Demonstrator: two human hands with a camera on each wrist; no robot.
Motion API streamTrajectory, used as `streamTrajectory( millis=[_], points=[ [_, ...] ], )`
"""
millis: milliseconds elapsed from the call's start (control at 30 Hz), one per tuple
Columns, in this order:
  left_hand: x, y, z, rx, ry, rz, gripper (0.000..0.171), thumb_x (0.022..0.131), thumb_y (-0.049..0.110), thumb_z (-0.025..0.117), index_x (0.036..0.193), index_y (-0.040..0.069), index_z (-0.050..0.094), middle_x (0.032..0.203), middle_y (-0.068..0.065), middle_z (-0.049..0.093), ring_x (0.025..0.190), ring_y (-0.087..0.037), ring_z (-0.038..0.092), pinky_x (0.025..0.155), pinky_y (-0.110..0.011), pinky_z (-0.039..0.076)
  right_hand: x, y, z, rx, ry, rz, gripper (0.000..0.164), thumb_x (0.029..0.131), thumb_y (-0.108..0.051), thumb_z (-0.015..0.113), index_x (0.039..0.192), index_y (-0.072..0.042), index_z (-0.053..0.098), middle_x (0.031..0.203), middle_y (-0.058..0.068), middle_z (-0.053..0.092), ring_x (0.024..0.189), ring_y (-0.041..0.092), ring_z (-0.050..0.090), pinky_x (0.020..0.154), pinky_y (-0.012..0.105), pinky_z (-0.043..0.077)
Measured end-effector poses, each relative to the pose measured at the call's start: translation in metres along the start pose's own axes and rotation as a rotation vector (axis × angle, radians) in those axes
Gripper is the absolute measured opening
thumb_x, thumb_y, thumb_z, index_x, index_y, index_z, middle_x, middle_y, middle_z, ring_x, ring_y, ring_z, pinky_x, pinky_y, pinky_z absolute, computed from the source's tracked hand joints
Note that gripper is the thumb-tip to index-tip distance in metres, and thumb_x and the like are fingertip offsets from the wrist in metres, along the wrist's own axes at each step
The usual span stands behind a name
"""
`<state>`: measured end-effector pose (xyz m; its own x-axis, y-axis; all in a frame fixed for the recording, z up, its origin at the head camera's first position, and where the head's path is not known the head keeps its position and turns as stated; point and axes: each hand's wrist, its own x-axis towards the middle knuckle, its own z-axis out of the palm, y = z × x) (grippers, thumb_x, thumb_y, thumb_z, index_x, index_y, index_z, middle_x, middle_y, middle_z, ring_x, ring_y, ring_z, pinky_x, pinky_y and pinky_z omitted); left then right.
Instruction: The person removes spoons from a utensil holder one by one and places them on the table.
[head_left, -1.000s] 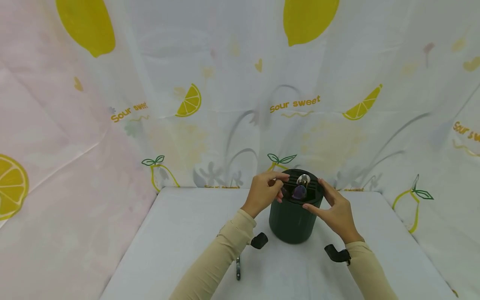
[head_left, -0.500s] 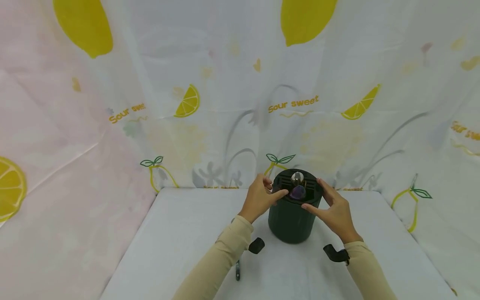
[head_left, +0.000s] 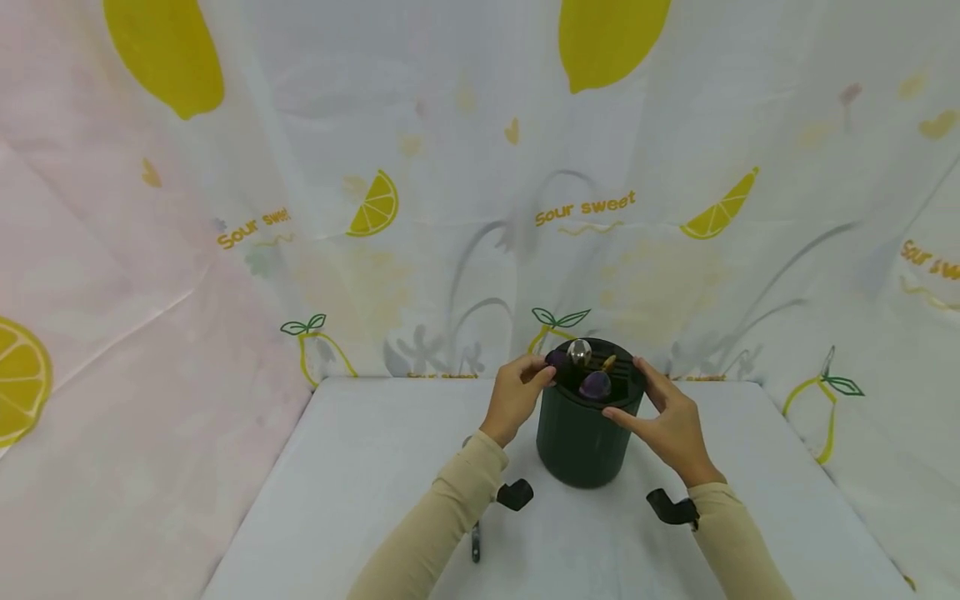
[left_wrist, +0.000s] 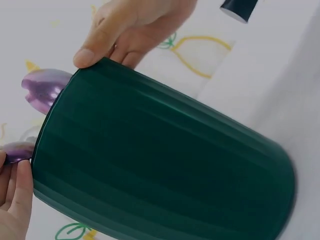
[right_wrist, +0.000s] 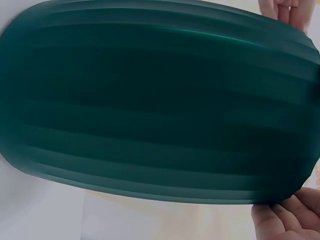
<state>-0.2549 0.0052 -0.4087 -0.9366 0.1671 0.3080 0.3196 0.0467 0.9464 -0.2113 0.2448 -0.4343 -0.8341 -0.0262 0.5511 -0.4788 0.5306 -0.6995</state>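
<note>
A dark green utensil holder [head_left: 583,446] with a slotted black top stands upright on the table. My left hand [head_left: 513,398] is at its left rim, thumb and fingers pinching a purple spoon [left_wrist: 19,151] by its shiny head. Beside that spoon a silver spoon head [head_left: 580,352] sticks up from the holder. Another purple spoon [head_left: 596,385] stands near the front, with a gold-coloured utensil tip [head_left: 608,363] behind it. My right hand [head_left: 671,427] grips the holder's right rim, thumb in front and fingers at the far side. The utensils' lower parts are hidden inside the holder.
Under my left forearm lies a utensil with a dark, patterned handle [head_left: 476,543], mostly covered by the sleeve. The white table [head_left: 360,467] ends at a lemon-print cloth [head_left: 450,167] behind the holder. A black wrist camera [head_left: 672,507] sits on the right arm.
My left hand has shifted slightly left, its fingers regrouping around the purple spoon at the rim. The silver spoon head has moved left, and the gold-coloured tip shows more. The right hand stays put.
</note>
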Motion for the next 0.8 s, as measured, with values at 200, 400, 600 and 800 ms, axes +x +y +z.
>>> streamTrajectory(
  millis=[200,400,600,800],
  points=[
    [0.002,-0.002,-0.001,-0.192,-0.04,-0.005,0.02,0.091,0.008,0.069,0.107,-0.005,0.068,0.097,-0.011,0.067,0.086,-0.018,0.067,0.084,-0.038,0.058,0.0,-0.029,-0.005,-0.002,0.003,-0.027,0.085,0.072,-0.008,0.087,0.143,0.005,0.042,0.144,0.024,0.045,0.128,0.041,0.046,0.101,0.01,0.036],
    [0.0,-0.005,-0.002,-0.305,-0.063,-0.016,0.022,0.089,0.003,0.07,0.108,-0.008,0.068,0.102,-0.013,0.067,0.087,-0.019,0.068,0.083,-0.036,0.058,-0.002,-0.038,-0.007,0.002,-0.004,-0.036,0.084,0.074,-0.007,0.085,0.144,0.006,0.04,0.143,0.029,0.044,0.127,0.045,0.045,0.102,0.012,0.037],
    [0.001,-0.005,-0.004,-0.317,-0.074,-0.034,0.024,0.09,0.006,0.07,0.109,-0.007,0.069,0.106,-0.015,0.066,0.09,-0.022,0.069,0.085,-0.036,0.058,-0.001,-0.016,-0.002,-0.008,0.007,-0.003,0.087,0.071,-0.009,0.088,0.144,0.001,0.043,0.145,0.02,0.045,0.129,0.037,0.046,0.1,0.01,0.037],
    [0.001,-0.002,-0.003,-0.302,-0.074,-0.044,0.025,0.089,0.007,0.07,0.109,-0.007,0.069,0.105,-0.015,0.067,0.09,-0.023,0.069,0.084,-0.035,0.058,0.0,0.003,0.001,-0.015,0.006,0.005,0.09,0.071,-0.019,0.089,0.146,-0.003,0.043,0.147,0.01,0.045,0.131,0.029,0.046,0.098,0.006,0.035]
  ],
)
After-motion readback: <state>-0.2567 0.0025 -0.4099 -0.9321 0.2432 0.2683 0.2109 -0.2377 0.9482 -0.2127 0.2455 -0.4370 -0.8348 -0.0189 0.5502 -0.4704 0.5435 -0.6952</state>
